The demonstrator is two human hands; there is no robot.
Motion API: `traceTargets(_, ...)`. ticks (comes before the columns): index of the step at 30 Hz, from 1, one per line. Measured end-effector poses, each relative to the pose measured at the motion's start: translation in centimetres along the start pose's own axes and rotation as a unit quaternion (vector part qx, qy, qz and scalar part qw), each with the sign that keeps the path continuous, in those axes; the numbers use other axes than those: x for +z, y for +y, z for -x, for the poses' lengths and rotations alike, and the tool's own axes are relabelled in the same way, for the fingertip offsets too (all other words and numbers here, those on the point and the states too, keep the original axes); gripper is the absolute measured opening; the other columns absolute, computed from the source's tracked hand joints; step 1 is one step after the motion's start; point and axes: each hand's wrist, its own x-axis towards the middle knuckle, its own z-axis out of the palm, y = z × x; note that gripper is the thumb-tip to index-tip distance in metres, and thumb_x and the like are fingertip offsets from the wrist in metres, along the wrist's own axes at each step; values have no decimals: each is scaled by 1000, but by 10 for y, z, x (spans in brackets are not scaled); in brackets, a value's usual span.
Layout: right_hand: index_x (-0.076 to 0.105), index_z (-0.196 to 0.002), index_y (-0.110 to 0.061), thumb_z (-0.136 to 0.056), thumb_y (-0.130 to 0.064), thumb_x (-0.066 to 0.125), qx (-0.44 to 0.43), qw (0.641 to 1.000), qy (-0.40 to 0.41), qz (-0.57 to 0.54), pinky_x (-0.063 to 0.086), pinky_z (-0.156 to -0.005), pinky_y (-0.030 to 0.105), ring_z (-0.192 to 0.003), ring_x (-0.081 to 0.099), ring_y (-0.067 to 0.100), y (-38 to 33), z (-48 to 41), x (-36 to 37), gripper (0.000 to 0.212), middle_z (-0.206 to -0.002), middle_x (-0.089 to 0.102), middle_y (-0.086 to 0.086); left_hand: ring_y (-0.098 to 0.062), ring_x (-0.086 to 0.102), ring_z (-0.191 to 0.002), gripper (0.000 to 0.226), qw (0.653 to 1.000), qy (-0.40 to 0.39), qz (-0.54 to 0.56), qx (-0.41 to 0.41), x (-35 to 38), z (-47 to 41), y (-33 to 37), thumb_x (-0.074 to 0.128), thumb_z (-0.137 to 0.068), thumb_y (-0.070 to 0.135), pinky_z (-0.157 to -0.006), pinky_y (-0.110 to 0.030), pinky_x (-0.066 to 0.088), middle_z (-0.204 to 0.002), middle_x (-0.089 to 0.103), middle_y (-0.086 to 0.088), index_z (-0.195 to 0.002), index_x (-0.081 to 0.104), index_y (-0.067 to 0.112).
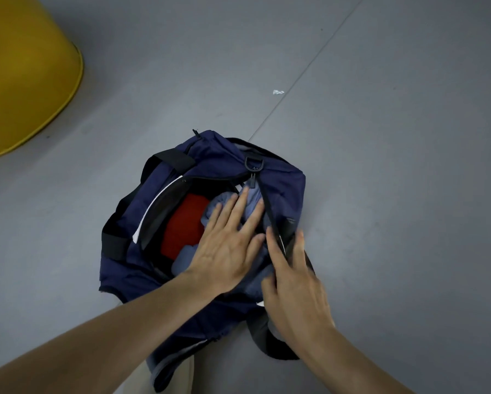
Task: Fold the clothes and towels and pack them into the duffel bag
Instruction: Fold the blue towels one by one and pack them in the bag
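- The left hand (224,251) was pressed flat, fingers spread, on blue-grey cloth (183,258) in the duffel bag (284,189) beneath it.
- The right hand (292,282) was blurred at the rim; its grip could not be told.
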Motion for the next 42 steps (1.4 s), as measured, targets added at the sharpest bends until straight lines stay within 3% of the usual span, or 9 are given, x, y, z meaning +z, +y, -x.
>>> traceTargets(6, -6, -156, -27, -91, -8, 53, 61, 998, -25, 1, 52, -71, 29, -86, 67, 24, 8, 8, -7, 90, -166, -6, -7, -27, 1, -155, 59, 999, 25, 31, -32, 13, -11, 12, 16, -103, 47, -125, -50, 4, -168, 2, -9, -158, 0, 30)
traceTargets(12, 7, -153, -29, -86, -1, 47, 52, 995, 79, -20, 41, -64, 34, -78, 64, 32, 24, 8, -67, 83, -147, 46, 3, -30, -5, -155, 68, 999, 6, 2, -36, 19, -33, 40, 16, -100, 53, -123, -56, 1, -168, 1, -15, -160, -3, 28)
traceTargets(16, 5, -154, -30, -84, -5, 49, 30, 997, 76, 5, 39, -59, 35, -74, 63, 33, 29, 17, -77, 86, -163, 20, -4, -29, -7, -155, 70, 999, -7, -14, -35, 25, -33, 50, 12, -100, 59, -122, -56, -2, -168, -7, -12, -160, -7, 28)
traceTargets(19, -6, -152, -36, -91, -16, 50, 29, 997, 68, -23, 42, -62, 31, -81, 63, 29, 37, 16, -59, 85, -166, -7, -9, -24, -8, -155, 70, 999, -11, 6, -46, 21, -32, 45, 4, -98, 61, -124, -52, -3, -168, -5, -10, -159, -9, 30)
traceTargets(25, 5, -157, -43, -101, -39, 37, -75, 984, 149, -68, 59, -72, 33, -122, 56, 21, 36, 10, -29, 65, -161, 23, -2, -21, -9, -155, 61, 997, 71, 36, -8, 13, -18, 37, 10, -106, 51, -124, -52, 5, -169, -6, -5, -161, 9, 26)
traceTargets(29, 5, -157, -38, -97, -33, 40, -48, 993, 98, -44, 53, -83, 25, -129, 52, 17, 45, 3, -7, 70, -163, 22, -2, -24, -16, -154, 64, 997, -14, 12, -71, 18, -16, 18, 3, -98, 68, -123, -56, 4, -168, -15, 2, -153, -20, 44)
traceTargets(34, 5, -159, -27, -101, -26, 42, 42, 998, -8, -42, 40, -65, 17, -71, 54, 9, 54, 2, 2, 69, -153, 40, 0, -30, -5, -154, 67, 997, -24, 49, -54, 13, -22, 11, 4, -93, 72, -124, -52, 10, -168, -9, 0, -151, -18, 46)
traceTargets(40, -9, -157, -36, -94, -13, 47, -26, 995, 62, -79, 50, -88, 22, -125, 53, 19, 35, 8, -17, 88, -163, 16, -8, -24, -6, -155, 67, 978, 20, 173, -111, 10, -1, 6, 14, -94, 74, -125, -51, 9, -168, -11, 1, -152, -14, 54)
traceTargets(42, -11, -157, -34, -91, -9, 52, -40, 994, 69, -73, 46, -84, 14, -126, 53, 17, 26, 9, -21, 95, -162, 21, -9, -21, -10, -155, 71, 965, -2, 218, -143, 14, 5, 5, 19, -91, 79, -125, -48, 6, -168, -14, -2, -148, -19, 58)
